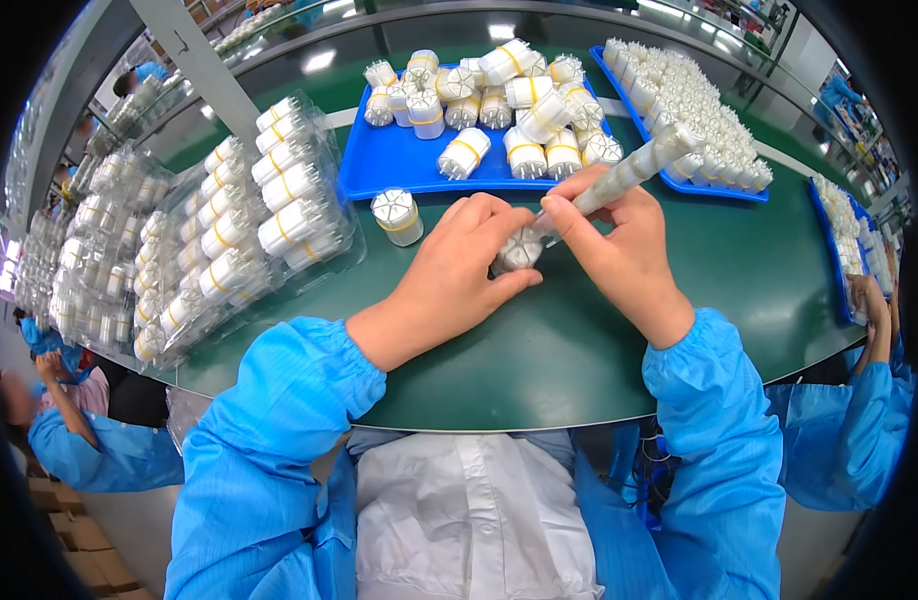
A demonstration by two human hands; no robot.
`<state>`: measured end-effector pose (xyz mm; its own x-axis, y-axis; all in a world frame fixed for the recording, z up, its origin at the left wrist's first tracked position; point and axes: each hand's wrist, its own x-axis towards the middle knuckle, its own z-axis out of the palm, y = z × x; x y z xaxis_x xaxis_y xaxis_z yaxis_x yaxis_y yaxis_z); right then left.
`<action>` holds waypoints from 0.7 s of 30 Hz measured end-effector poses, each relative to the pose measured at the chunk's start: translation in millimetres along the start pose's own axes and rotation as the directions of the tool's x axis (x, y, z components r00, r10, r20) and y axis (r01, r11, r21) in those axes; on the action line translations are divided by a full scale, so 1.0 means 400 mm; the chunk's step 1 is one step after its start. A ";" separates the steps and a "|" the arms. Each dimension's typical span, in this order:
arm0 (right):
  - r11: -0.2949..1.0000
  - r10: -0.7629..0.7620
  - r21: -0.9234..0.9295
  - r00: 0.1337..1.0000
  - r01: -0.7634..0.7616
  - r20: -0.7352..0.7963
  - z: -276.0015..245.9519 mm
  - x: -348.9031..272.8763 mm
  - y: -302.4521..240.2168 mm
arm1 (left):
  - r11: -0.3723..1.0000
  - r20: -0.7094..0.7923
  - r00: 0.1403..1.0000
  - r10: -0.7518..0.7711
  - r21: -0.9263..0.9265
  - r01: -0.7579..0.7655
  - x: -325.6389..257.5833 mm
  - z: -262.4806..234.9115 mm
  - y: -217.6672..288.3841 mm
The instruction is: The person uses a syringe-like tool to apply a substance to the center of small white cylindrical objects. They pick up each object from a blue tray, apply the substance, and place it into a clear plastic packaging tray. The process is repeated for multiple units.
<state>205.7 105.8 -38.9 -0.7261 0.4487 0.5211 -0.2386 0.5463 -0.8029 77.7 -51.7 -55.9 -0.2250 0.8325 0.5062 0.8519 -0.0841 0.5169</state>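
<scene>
My left hand [444, 275] is closed around a white cylindrical part [520, 252], whose round end with spoke-like segments faces up. A thick pen-shaped tool [634, 172], whitish and looking wrapped in tape, is gripped in my right hand [624, 245]. It slants down to the left, and its thin tip reaches the edge of the part's segmented end. Whether the tip goes into a slot is hard to see. Just left of my left hand, another white cylinder [397, 218] with a yellow band stands upright on the green table [479, 375].
A blue tray [389, 160] beyond my hands holds several banded cylinders in a heap. Clear plastic trays [344, 235] of cylinders are stacked at the left. Another blue tray [684, 183] at the far right is packed with white parts. Co-workers in blue sleeves sit on both sides.
</scene>
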 end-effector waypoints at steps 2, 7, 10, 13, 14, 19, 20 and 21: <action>1.000 0.006 -0.008 1.000 -0.006 -0.009 -0.007 0.004 0.003 | 0.993 -0.030 0.993 -0.111 -0.054 0.109 0.003 0.009 -0.006; 1.000 0.011 0.010 1.000 -0.011 -0.001 -0.010 0.005 -0.002 | 0.936 0.080 0.964 -0.253 -0.231 0.265 -0.002 -0.007 0.001; 0.999 0.049 0.007 0.998 -0.049 0.033 -0.001 0.001 0.005 | 0.935 0.096 0.967 -0.234 -0.249 0.251 -0.007 -0.006 0.002; 0.996 0.089 -0.010 0.995 -0.088 0.054 -0.001 0.002 0.004 | 0.942 0.086 0.972 -0.218 -0.243 0.233 -0.010 -0.003 -0.002; 0.996 0.088 -0.032 0.994 -0.086 0.059 -0.001 0.003 0.000 | 0.947 0.085 0.973 -0.212 -0.230 0.226 -0.011 -0.003 -0.002; 0.989 0.026 -0.150 0.995 -0.011 0.098 0.012 -0.011 -0.003 | 0.953 0.055 0.977 -0.206 -0.214 0.213 -0.013 0.005 0.002; 0.990 0.046 -0.135 0.994 -0.033 0.095 0.013 -0.010 -0.003 | 0.957 0.057 0.977 -0.204 -0.197 0.212 -0.011 0.003 0.005; 0.991 0.067 -0.120 0.994 -0.055 0.092 0.014 -0.009 -0.004 | 0.961 0.059 0.978 -0.202 -0.179 0.210 -0.010 0.002 0.007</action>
<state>205.1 99.5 -40.9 -0.7966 0.4171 0.4375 -0.1191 0.6013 -0.7901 81.3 -54.9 -57.0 -0.3644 0.8632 0.3495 0.6870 -0.0042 0.7267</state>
